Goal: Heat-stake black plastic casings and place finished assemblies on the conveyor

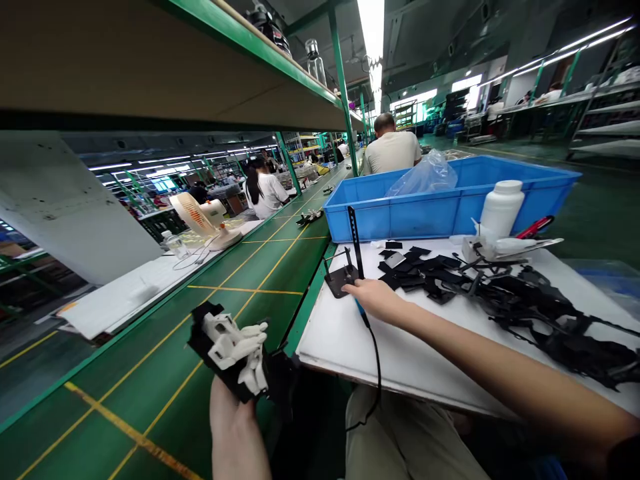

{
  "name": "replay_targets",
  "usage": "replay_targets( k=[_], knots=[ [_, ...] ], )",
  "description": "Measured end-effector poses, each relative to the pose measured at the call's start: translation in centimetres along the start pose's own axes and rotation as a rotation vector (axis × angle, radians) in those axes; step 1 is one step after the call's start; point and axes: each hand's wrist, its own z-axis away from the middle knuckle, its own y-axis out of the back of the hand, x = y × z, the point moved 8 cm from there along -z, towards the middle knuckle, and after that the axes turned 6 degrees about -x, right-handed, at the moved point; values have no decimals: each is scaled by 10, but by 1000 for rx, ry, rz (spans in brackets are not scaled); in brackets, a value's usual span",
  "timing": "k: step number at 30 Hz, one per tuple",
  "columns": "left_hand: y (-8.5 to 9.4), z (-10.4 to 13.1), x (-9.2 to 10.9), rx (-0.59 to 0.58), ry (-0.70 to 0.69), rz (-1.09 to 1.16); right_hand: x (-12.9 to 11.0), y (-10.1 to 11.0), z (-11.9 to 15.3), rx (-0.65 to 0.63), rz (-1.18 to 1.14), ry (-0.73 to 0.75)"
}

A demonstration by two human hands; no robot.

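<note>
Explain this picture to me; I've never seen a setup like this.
There is no robot here: one camera, worn on a person's head, looks forward and down at two bare hands. The left hand holds a black-and-white part above a green belt with yellow lines. The right hand is at a small black stand; a cable hangs below it, but what the fingers grip is mostly hidden. On the white tabletop lie loose black pieces, near a white bottle and a blue bin.
</note>
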Motion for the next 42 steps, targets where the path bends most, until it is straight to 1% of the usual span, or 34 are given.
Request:
replay_targets(
  k=[1,3,4,5,7,9,12,15,16,18,21,23,25,28,30,33,34,36,38,40,42],
  knots=[
    [1,3,3,66,-49,-27,10,2,0,10,86,-3],
    [-4,12,12,193,-194,-227,21,-1,-1,4,228,14],
    [-12,16,19,220,-286,-376,23,-3,-1,-1,286,31],
    [-26,19,24,214,-376,-541,23,-5,-1,-2,336,47],
    [-58,22,23,109,-498,-821,20,-6,1,8,418,79],
    [-80,23,14,4,-542,-972,15,-1,7,31,470,110],
    [-100,22,-6,-114,-597,-1123,9,14,28,89,496,148],
    [-115,23,-30,-207,-689,-1342,6,32,57,154,483,157],
    [-120,23,-39,-237,-716,-1403,4,39,66,186,464,175],
    [-130,25,-55,-306,-760,-1493,-4,50,83,273,407,261],
    [-143,28,-73,-392,-804,-1558,-10,64,102,447,315,379],
    [-148,30,-79,-416,-827,-1553,-8,70,108,541,261,379],
    [-150,32,-82,-432,-842,-1522,-6,73,113,600,195,358],
    [-150,33,-84,-450,-824,-1470,-5,75,119,617,113,273],
    [-149,31,-84,-455,-783,-1448,-3,74,122,590,49,191],
    [-149,27,-84,-475,-725,-1429,9,66,124,523,-118,79],
    [-150,26,-84,-479,-711,-1423,15,63,125,529,-192,58],
    [-149,25,-84,-479,-689,-1408,26,59,130,585,-378,58],
    [-149,25,-83,-477,-672,-1392,36,56,134,644,-603,102],
    [-148,26,-83,-480,-660,-1379,43,51,134,659,-813,133],
    [-148,27,-83,-487,-653,-1370,47,46,132,646,-966,128]
  ],
)
